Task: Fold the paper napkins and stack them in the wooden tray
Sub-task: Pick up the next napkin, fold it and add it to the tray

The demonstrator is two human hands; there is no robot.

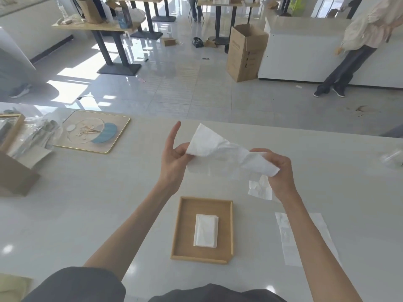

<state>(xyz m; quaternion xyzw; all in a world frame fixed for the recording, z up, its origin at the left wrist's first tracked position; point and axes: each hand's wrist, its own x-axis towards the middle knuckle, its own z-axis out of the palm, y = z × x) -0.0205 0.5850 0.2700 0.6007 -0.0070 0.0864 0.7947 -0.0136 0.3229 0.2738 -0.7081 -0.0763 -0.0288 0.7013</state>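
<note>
A crumpled white paper napkin [220, 149] is held in the air above the white table, stretched between both hands. My left hand [174, 153] pinches its left corner, index finger pointing up. My right hand [279, 168] grips its right end. Nearer to me, the wooden tray [185, 227] lies flat and holds a small stack of folded napkins [206, 231] in its middle. A loose napkin [260, 188] lies on the table under my right hand. A further unfolded napkin [290, 240] lies flat to the right of the tray, partly covered by my right forearm.
A gold-rimmed decorative board [93, 131] lies at the table's far left, beside plastic wrapping [32, 136] and a cardboard box [15, 177]. A clear plastic bag [392, 158] sits at the right edge. Beyond the table, a tall cardboard box [246, 53] and a standing person [357, 44].
</note>
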